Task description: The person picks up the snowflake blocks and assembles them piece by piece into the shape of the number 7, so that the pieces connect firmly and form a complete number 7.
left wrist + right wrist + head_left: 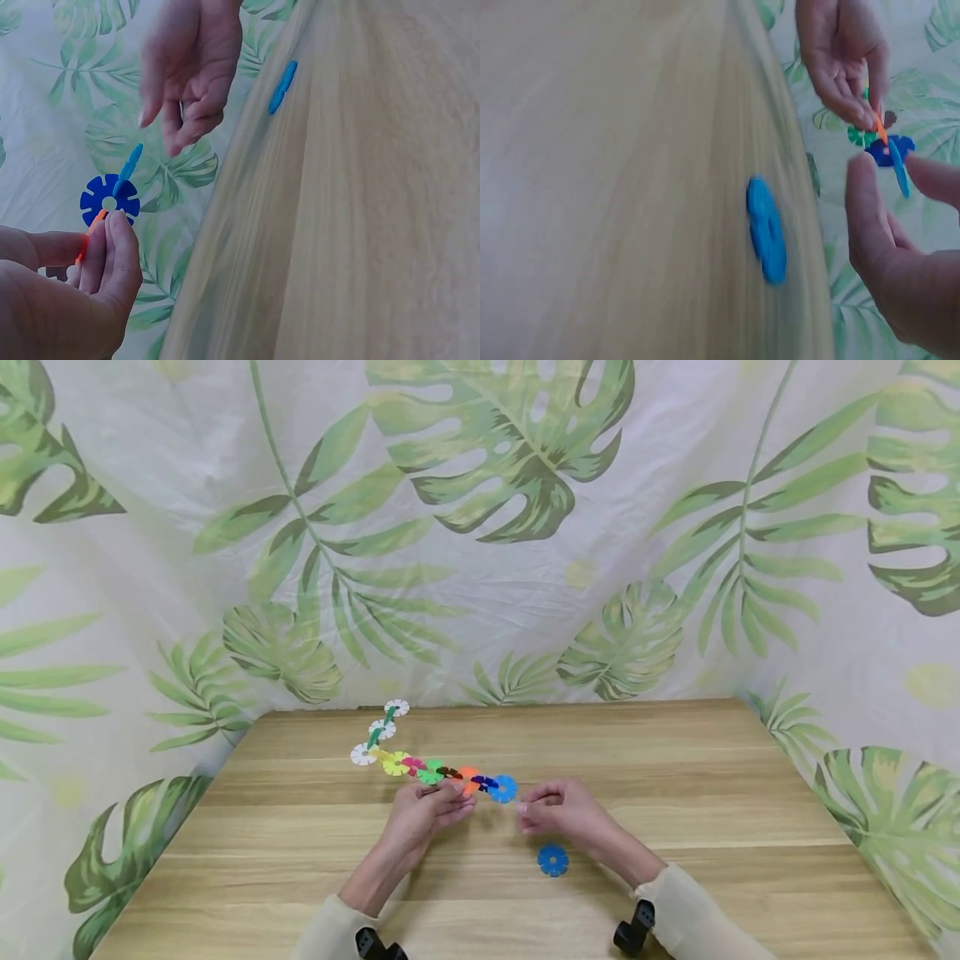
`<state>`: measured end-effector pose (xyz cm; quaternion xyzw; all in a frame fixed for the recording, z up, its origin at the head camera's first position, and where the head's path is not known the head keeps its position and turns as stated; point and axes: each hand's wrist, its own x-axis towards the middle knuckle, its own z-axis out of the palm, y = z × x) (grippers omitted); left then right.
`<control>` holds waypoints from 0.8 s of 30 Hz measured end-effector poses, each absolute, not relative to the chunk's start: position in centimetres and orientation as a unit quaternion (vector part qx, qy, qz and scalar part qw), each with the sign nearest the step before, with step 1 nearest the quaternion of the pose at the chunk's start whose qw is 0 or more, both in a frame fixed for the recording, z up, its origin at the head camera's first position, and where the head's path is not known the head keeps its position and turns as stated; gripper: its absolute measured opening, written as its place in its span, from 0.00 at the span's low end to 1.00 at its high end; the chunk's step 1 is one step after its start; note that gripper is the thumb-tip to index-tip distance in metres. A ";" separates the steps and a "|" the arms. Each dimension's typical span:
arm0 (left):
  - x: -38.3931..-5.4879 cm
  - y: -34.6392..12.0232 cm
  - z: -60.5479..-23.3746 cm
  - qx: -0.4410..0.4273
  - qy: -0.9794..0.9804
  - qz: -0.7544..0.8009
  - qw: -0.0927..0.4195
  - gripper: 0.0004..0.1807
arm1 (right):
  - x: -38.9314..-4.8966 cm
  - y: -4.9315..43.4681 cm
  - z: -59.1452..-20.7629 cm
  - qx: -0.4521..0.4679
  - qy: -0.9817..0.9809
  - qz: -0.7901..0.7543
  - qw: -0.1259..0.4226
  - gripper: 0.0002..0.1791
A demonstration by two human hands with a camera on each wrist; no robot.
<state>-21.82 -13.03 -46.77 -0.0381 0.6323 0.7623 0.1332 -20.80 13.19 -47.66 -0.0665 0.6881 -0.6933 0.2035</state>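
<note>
A chain of notched plastic flower discs is pinched in my left hand by its orange disc. From there it runs back left through brown, green, pink and yellow discs, then bends up through white and dark green ones to a white disc. At its right end, a light blue disc slots crosswise into a dark blue disc. Just right of that end is my right hand, fingers bent loosely, thumb and fingertip apart with nothing between them. Below it, a loose blue disc lies on the table.
The wood-grain table reaches back to a leaf-patterned cloth that hangs behind and along both sides. Black wrist cameras are strapped over the pale sleeves.
</note>
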 end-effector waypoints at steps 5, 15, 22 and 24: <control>-21.8 -13.6 -46.6 -0.050 0.631 0.763 0.131 0.12 | -19.7 14.3 -47.2 -0.099 0.748 -0.632 0.177 0.19; -21.4 -14.1 -46.7 -0.054 0.622 0.771 0.128 0.13 | -18.1 15.8 -47.3 -0.212 0.855 -0.460 0.110 0.15; -21.3 -14.3 -46.7 -0.052 0.621 0.771 0.128 0.13 | -17.6 16.2 -47.7 -0.213 0.876 -0.417 0.119 0.17; -21.2 -14.3 -46.7 -0.052 0.621 0.771 0.131 0.14 | -17.6 16.3 -47.8 -0.212 0.879 -0.409 0.120 0.17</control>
